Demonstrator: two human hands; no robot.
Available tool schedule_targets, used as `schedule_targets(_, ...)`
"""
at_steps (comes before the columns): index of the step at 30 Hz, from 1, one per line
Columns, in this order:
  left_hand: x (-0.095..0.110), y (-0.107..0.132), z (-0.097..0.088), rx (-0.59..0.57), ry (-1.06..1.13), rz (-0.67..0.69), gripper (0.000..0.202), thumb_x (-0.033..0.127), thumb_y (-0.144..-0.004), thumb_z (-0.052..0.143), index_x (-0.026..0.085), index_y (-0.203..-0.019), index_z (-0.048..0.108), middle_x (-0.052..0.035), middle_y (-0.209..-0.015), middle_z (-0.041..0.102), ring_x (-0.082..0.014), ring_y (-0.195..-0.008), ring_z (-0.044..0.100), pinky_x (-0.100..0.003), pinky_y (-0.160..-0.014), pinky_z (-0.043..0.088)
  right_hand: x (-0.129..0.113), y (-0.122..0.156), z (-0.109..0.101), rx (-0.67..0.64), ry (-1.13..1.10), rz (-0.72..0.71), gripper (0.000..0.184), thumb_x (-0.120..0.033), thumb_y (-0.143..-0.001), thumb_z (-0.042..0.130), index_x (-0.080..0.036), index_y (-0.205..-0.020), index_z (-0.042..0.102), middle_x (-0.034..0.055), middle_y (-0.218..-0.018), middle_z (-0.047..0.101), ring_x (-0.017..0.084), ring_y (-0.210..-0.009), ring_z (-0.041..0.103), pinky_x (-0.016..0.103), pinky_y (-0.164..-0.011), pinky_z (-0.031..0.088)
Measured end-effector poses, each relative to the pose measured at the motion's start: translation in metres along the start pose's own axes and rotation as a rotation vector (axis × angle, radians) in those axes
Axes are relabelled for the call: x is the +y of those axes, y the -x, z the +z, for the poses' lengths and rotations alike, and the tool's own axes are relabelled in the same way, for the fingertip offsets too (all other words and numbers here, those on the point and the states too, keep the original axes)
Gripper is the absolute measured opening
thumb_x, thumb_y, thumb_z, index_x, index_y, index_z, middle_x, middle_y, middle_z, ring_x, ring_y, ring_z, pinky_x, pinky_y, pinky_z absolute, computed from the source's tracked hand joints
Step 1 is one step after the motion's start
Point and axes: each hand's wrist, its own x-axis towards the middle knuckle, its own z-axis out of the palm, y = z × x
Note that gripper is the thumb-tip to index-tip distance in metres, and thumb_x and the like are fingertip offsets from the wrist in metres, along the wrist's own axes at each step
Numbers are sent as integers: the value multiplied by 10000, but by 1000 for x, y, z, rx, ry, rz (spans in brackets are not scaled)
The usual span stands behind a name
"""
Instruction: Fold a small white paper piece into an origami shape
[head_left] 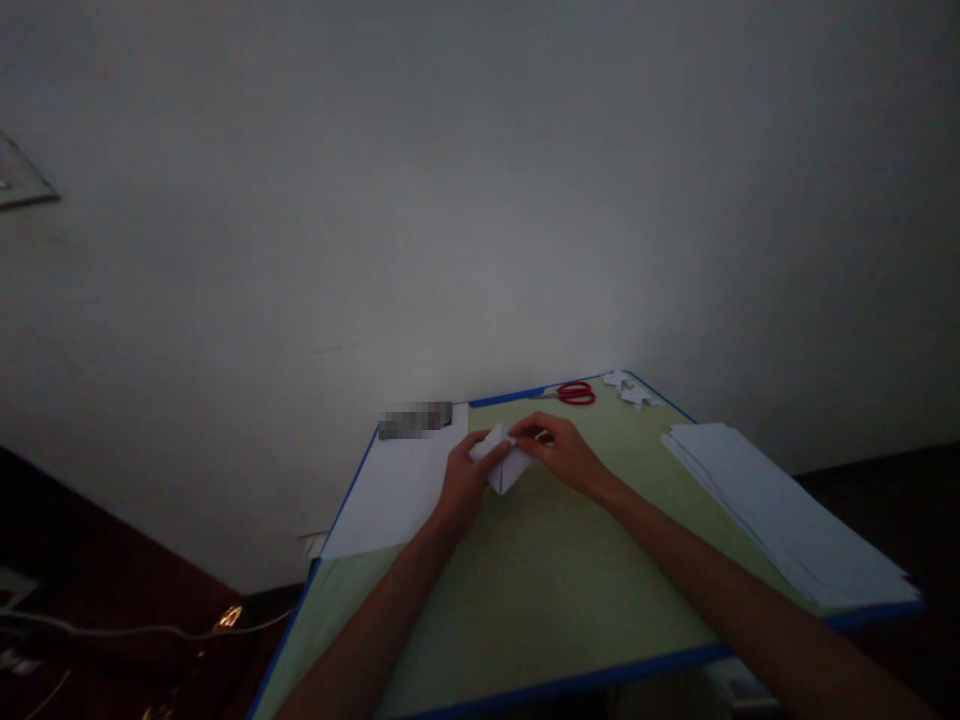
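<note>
Above the middle of the table is a small folded white paper (502, 476), creased into a pointed, many-sided shape. My left hand (466, 478) grips it from the left, thumb lying across its face. From the right, my right hand (559, 448) pinches the upper right part of the paper between thumb and fingertips. The two hands are close together, and the left fingers behind the paper are hidden.
Red-handled scissors (576, 393) lie at the table's far edge, with small folded paper pieces (634, 390) at the far right corner. A stack of white sheets (780, 510) covers the right side. Another white sheet (390, 500) lies left, under a blurred-out object (412, 421). A wall stands behind.
</note>
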Motion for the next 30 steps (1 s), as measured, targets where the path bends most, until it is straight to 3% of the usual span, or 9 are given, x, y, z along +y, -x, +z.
schedule_targets(7, 10, 7, 3, -34, 46, -110, 472, 376, -582, 887, 145, -941, 687, -46, -765, 698, -153, -633, 634, -241, -571, 456, 0, 1, 1, 17, -19, 13, 211, -275, -833, 639, -214, -1011, 736, 48, -888, 739, 194, -811, 676, 317, -718, 511)
schedule_targets(15, 6, 5, 3, -54, 28, -74, 429, 451, -663, 825, 147, -944, 712, -54, -818, 713, -169, -690, 645, -248, -596, 461, 3, -1, -1, 10, -34, 39, 138, -247, -797, 640, -193, -881, 736, 46, -852, 735, 190, -782, 671, 314, -716, 510)
schedule_targets(20, 5, 6, 2, -102, 9, -60, 429, 413, -630, 859, 140, -932, 724, -65, -804, 728, -183, -706, 666, -262, -630, 482, -1, 0, -1, 6, -36, 35, 131, -191, -781, 600, -191, -810, 727, 39, -833, 723, 186, -792, 663, 311, -732, 494)
schedule_targets(30, 2, 2, -2, -133, 47, -54, 451, 360, -596, 901, 118, -927, 713, -75, -789, 745, -178, -669, 679, -270, -637, 508, 0, -1, 1, 17, -29, 64, 198, -263, -809, 643, -170, -960, 732, 64, -865, 738, 192, -796, 677, 316, -731, 511)
